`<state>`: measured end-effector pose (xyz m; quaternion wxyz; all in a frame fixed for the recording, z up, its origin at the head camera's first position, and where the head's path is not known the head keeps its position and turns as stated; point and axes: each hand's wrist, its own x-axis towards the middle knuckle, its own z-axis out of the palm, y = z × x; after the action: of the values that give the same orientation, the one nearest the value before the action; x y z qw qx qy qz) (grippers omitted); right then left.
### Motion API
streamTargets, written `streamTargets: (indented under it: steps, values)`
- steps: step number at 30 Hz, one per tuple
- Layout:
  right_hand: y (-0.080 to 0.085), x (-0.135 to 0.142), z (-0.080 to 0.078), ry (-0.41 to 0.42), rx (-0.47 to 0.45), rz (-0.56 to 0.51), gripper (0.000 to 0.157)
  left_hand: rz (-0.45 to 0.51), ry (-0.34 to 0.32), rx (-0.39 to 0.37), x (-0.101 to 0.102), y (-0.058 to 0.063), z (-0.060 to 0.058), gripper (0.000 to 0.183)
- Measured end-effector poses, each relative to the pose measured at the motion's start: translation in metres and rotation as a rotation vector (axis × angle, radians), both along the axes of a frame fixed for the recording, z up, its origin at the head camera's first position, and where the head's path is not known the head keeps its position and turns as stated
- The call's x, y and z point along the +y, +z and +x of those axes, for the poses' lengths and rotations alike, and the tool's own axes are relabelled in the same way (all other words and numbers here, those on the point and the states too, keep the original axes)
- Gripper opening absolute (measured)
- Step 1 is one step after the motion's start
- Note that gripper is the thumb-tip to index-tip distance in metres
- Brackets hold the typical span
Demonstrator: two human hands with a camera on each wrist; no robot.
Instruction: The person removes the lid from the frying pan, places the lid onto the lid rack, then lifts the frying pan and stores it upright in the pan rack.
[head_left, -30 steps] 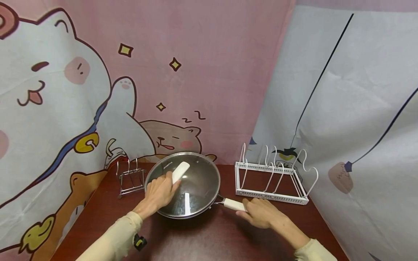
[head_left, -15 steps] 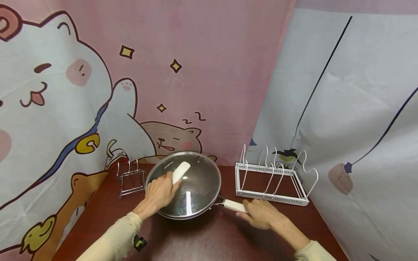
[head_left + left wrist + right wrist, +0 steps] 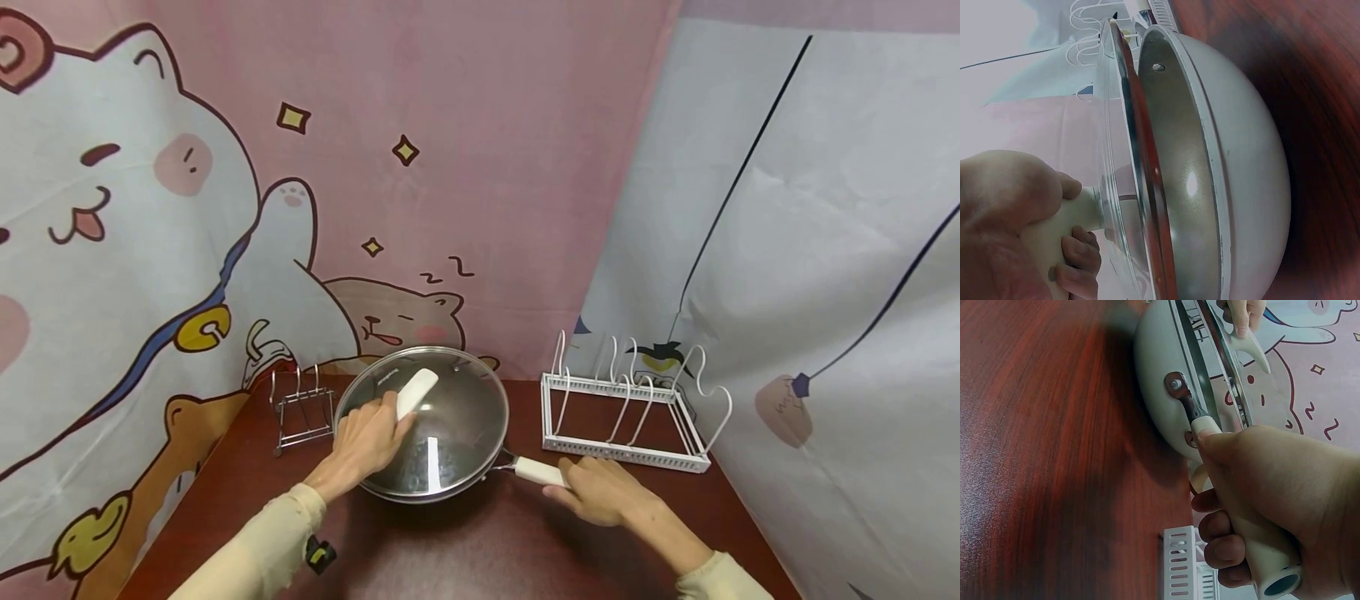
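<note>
Little has just shifted: near the far edge of the surface (image 3: 450,562), the left hand (image 3: 367,439) grips the lid (image 3: 461,425) just above the pan (image 3: 1254,162), whose handle (image 3: 538,472) the right hand (image 3: 600,492) grasps, suggesting a steady hold.

I have the right hand (image 3: 1285,487) wrapped round the pale handle (image 3: 1264,545) of the pan (image 3: 1155,375), the left hand (image 3: 1244,312) holding the lid (image 3: 1229,367) by its knob (image 3: 1256,350), a gap showing between lid and pan, and a white slotted rack (image 3: 1180,565) nearby.
</note>
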<state>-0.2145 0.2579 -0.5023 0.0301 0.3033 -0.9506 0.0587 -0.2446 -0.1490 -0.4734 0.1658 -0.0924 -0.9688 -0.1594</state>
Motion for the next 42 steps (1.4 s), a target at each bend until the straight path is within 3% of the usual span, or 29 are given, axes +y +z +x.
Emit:
streamTargets:
  steps: [10, 23, 42]
  values:
    - [0.0016, 0.0007, -0.0003, -0.003, -0.011, -0.006, 0.04, 0.015, 0.002, -0.012, 0.0005, 0.006, -0.0009, 0.038]
    - [0.0012, -0.0003, 0.0004, -0.001, -0.011, 0.003, 0.039, 0.034, 0.008, -0.019, -0.0001, 0.0053, -0.0026, 0.04]
    - [0.0023, -0.0001, 0.0004, 0.0, -0.016, 0.0, 0.039, 0.078, 0.0, 0.021, 0.0, 0.0091, -0.002, 0.035]
